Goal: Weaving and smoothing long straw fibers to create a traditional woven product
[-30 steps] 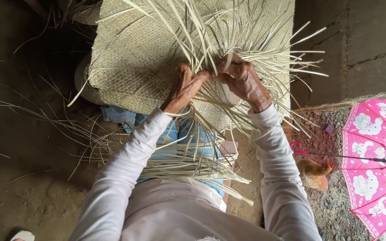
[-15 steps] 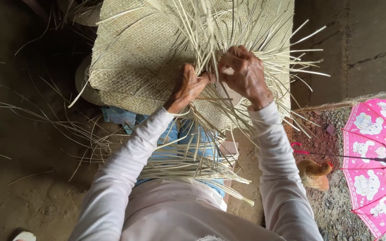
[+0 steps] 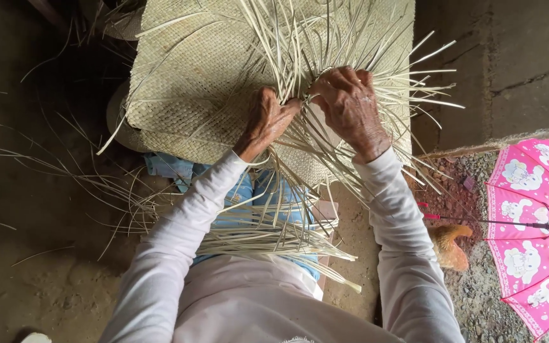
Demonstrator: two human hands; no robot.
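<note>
A large woven straw mat [image 3: 192, 76] lies over my lap, its unwoven edge bristling with loose pale straw strips [image 3: 325, 51]. My left hand [image 3: 267, 121] pinches strips at the working edge near the mat's middle. My right hand [image 3: 349, 105] is right beside it, fingers curled over a bunch of strips and pressing them down onto the weave. Both arms wear long white sleeves. More loose strips [image 3: 268, 235] hang across my blue-clad lap.
Stray strips [image 3: 52, 171] trail over the dirt floor at left. A concrete block wall [image 3: 509, 63] stands at right. An open pink umbrella [image 3: 535, 222] lies on gravel at far right, with a brown chicken [image 3: 449, 244] beside it.
My right hand lifted with the strips, then came down flatter on the weave. My left hand barely shifted. The chicken lowered its head.
</note>
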